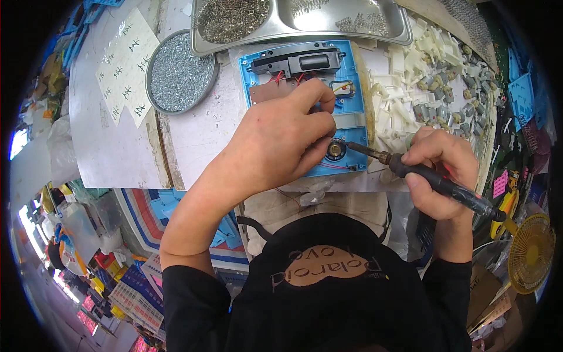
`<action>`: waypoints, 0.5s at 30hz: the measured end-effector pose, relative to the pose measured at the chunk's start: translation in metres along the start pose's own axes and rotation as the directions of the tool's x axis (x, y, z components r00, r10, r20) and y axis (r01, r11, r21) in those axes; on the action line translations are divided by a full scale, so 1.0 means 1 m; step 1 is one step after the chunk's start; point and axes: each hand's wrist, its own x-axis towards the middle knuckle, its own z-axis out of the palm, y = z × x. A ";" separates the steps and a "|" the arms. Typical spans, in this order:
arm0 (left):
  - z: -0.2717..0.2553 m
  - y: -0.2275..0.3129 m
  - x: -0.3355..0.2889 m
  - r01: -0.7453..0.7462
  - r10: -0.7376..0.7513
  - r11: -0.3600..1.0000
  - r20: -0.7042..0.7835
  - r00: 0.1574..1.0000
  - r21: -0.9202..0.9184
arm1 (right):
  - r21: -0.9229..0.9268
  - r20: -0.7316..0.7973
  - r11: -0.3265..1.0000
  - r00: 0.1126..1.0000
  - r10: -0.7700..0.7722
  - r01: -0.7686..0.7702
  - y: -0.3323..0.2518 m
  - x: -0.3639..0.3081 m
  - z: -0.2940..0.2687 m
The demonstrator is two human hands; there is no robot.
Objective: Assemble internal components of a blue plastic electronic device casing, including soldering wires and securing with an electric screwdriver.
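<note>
A blue plastic housing (355,64) lies open on the table, with a black long part (293,63), thin red wires and a small round speaker (336,150) inside. My left hand (281,132) lies over its middle, fingers curled and thumb and fingertips closed near the speaker; what they hold, if anything, is hidden. In my right hand (443,170) is a black electric screwdriver (431,183) with a brass collar and a slim dark bit. It slants in from the right, its tip close to the speaker's upper edge and my left fingertips.
A round tray (153,88) of small silvery screws stands at left, beside a sheet (125,70) with handwritten marks. Behind the housing, a metal tray (293,36) holds springs. White plastic parts (393,102) and small motors (448,88) heap at right. A yellow fan (531,253) stands lower right.
</note>
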 end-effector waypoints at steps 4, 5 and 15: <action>0.002 0.000 -0.001 0.000 0.000 1.000 -0.015 1.000 0.007 | -0.011 0.005 1.000 1.000 0.029 -0.029 -0.001 0.002 0.003; 0.002 0.000 -0.001 -0.002 0.002 1.000 -0.023 1.000 0.002 | -0.011 0.006 0.999 1.000 0.031 -0.031 -0.002 0.003 0.003; 0.008 -0.001 -0.001 -0.050 0.054 0.998 -0.087 0.995 0.046 | -0.015 0.013 0.998 0.998 0.062 -0.062 -0.001 0.003 0.003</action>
